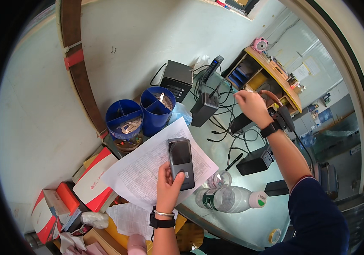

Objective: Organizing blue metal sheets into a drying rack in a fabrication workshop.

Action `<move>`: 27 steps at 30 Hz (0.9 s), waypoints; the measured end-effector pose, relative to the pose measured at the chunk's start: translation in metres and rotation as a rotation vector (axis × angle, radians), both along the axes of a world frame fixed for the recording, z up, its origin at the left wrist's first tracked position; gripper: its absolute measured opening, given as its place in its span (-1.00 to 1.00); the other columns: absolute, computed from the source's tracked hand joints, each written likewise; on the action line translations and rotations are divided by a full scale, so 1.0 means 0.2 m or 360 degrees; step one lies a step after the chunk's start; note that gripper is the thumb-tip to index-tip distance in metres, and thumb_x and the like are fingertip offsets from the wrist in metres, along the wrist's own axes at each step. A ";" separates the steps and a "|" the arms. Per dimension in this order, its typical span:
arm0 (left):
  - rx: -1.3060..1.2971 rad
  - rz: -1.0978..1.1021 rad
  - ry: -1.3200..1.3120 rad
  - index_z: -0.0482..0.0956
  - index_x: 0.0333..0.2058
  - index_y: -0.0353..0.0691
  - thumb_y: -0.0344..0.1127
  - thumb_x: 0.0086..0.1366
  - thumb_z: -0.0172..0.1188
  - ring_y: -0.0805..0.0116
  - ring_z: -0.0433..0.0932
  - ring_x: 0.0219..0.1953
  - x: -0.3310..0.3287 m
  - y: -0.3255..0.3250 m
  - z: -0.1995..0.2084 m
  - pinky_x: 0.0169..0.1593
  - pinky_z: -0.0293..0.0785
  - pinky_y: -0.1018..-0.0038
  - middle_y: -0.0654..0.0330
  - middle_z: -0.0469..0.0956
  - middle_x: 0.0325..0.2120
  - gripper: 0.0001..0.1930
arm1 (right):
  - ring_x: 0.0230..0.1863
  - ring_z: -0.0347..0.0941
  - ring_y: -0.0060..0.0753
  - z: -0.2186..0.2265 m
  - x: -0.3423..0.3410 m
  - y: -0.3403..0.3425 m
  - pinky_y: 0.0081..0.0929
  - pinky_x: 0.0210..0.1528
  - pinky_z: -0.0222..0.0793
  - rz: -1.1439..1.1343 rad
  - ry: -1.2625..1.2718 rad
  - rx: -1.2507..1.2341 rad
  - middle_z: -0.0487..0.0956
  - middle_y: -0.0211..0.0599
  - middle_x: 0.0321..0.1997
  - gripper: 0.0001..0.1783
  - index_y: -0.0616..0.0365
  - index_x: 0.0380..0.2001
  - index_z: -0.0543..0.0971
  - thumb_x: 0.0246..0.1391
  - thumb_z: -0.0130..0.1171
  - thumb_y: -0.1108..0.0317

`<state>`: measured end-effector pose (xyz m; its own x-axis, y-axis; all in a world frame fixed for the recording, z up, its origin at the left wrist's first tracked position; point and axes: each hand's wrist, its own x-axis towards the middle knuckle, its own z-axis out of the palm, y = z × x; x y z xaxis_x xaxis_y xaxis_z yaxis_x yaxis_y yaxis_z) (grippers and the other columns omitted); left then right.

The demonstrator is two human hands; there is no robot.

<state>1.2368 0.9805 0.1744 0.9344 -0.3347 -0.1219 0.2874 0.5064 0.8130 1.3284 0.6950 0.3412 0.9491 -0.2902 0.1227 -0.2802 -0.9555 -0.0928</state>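
My left hand [168, 187] is wrapped round a dark grey handheld device [181, 170] with a dark screen, its thumb lying on the lower front. A large printed sheet [133, 178] lies behind and beneath the device. My right hand [253, 106] is raised over the far part of the glass-topped table, with its fingers pinched together. I cannot make out what is in them, if anything. Near it are tangled black cables [228, 127] and a black box [241, 123]. Another black box [205, 109] stands upright left of that hand, and one more black box [254, 160] lies nearer.
Two blue divided tubs [124, 114] with small parts stand by the wall. Behind them sits a black box-shaped unit [177, 78]. A clear plastic bottle [226, 199] lies near the front, by a black pen [234, 161]. Red-and-white boxes [92, 180] are heaped at the left.
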 end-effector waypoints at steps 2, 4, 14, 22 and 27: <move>-0.0013 -0.0014 0.0001 0.22 0.00 -0.35 -0.39 0.18 0.17 0.49 0.40 -0.18 0.00 0.00 0.00 -0.07 0.35 0.57 0.18 0.39 -0.21 -0.55 | -0.24 0.47 0.02 -0.05 0.04 0.00 -0.23 -0.14 0.39 0.0180 -0.0013 -0.0002 0.56 -0.01 -0.31 -0.79 0.22 -0.31 0.57 -0.03 0.07 0.39; -0.0019 -0.0022 0.0001 0.22 0.00 -0.35 -0.39 0.18 0.17 0.49 0.40 -0.18 0.01 0.00 0.00 -0.07 0.36 0.57 0.19 0.39 -0.21 -0.55 | -0.30 0.49 0.00 -0.14 0.10 -0.04 -0.23 -0.18 0.41 0.0366 -0.0027 0.0003 0.57 -0.02 -0.40 -0.81 0.22 -0.36 0.59 -0.02 0.04 0.42; 0.0023 -0.0037 -0.0008 0.24 -0.01 -0.31 -0.37 0.18 0.14 0.50 0.39 -0.18 -0.01 -0.01 0.03 -0.06 0.34 0.57 0.22 0.40 -0.21 -0.58 | -0.21 0.49 -0.04 -0.50 0.35 -0.28 -0.27 -0.18 0.47 0.0648 0.0222 -0.0607 0.55 -0.10 -0.34 -0.82 0.19 -0.40 0.54 -0.13 0.01 0.59; 0.0006 -0.0044 -0.0042 0.22 0.00 -0.34 -0.43 0.18 0.16 0.48 0.40 -0.17 0.00 0.00 0.01 -0.05 0.36 0.55 0.17 0.40 -0.19 -0.56 | -0.39 0.51 -0.08 -0.14 0.24 -0.05 -0.22 -0.37 0.42 0.0411 0.0015 -0.0418 0.56 -0.17 -0.52 -0.70 0.10 -0.45 0.56 0.03 0.10 0.09; 0.0020 -0.0054 -0.0044 0.22 0.00 -0.34 -0.40 0.18 0.16 0.49 0.40 -0.17 0.00 0.00 0.00 -0.06 0.35 0.56 0.19 0.39 -0.20 -0.56 | -0.42 0.50 -0.09 0.06 0.18 -0.03 -0.24 -0.39 0.42 0.0538 -0.0040 -0.0606 0.56 -0.20 -0.53 -0.72 0.05 -0.38 0.59 0.10 0.02 0.10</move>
